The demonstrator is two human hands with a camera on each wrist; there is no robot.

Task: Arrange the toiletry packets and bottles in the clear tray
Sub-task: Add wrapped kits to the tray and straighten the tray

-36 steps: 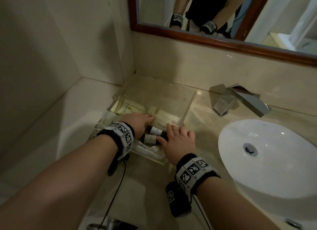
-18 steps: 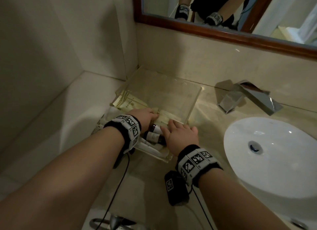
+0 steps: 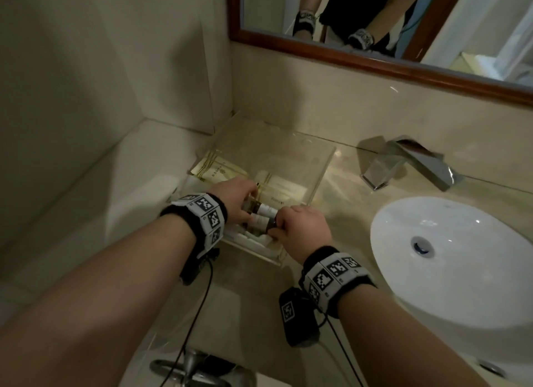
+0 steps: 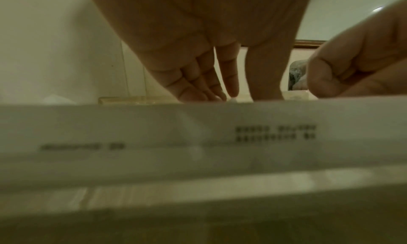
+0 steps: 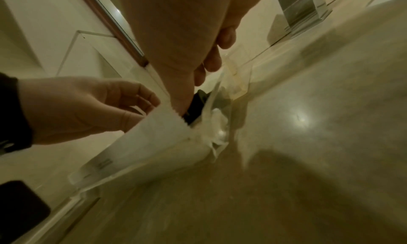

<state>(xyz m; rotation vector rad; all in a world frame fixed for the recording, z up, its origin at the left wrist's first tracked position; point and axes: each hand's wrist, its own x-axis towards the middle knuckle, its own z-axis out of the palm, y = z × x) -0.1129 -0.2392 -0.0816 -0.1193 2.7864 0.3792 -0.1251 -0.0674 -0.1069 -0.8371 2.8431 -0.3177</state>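
I see two dark bottles (image 3: 264, 216) lying side by side mid-frame in the clear tray (image 3: 323, 170), cream packets (image 3: 222, 170) flat behind them.

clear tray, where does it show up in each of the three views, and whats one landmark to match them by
Head: the clear tray sits centre frame in the counter's corner, under both hands.
Left wrist: only a strip of its far wall shows, mid-left, behind the white packet.
Right wrist: its near corner is at centre, walls running out to lower left and upper right.
Shared landmark: the right hand, at right in the left wrist view and top centre in its own.
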